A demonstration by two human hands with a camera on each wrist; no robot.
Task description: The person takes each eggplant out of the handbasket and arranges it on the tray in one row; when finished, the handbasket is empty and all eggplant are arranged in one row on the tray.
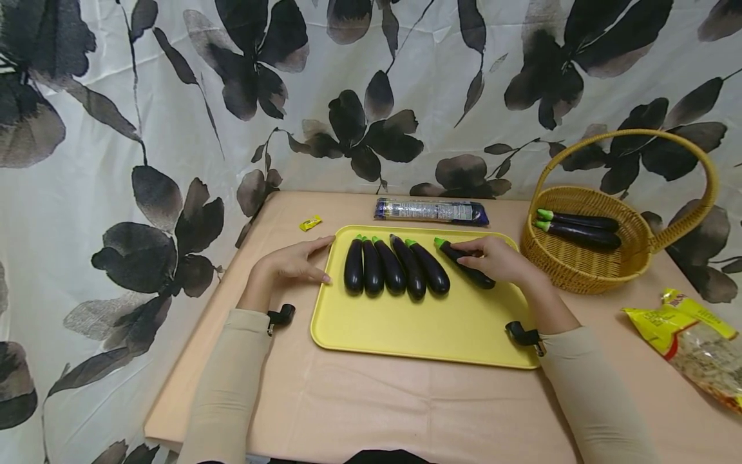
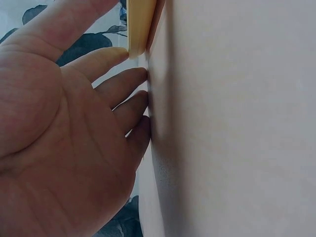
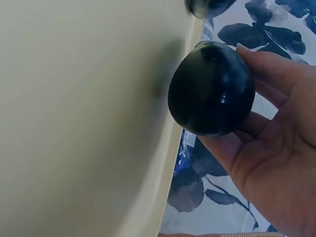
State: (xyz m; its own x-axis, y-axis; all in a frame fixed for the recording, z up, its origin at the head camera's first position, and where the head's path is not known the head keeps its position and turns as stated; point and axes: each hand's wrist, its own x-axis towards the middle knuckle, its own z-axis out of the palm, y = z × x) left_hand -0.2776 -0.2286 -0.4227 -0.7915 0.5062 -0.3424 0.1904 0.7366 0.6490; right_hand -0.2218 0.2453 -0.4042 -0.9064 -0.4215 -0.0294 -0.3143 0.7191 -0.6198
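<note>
Several dark purple eggplants [image 1: 394, 272] with green stem ends lie side by side on a yellow tray [image 1: 400, 332]. My right hand [image 1: 491, 258] grips one more eggplant [image 1: 476, 276] near the tray's right side, apart from the row. In the right wrist view, the rounded end of that eggplant [image 3: 212, 91] sits between the thumb and fingers of the right hand [image 3: 281, 143]. At the tray's left edge, my left hand [image 1: 290, 267] touches the rim with its fingers extended. The left wrist view shows the left hand [image 2: 69, 113] with its palm visible and a fingertip against the tray edge [image 2: 140, 29].
A wicker basket [image 1: 591, 274] with a tall handle holds two eggplants [image 1: 580, 231] at the right. Behind the tray lies a long blue-and-clear packet [image 1: 429, 211]. There is a small yellow wrapper [image 1: 310, 223] at back left and a yellow-topped bag [image 1: 695, 348] at far right.
</note>
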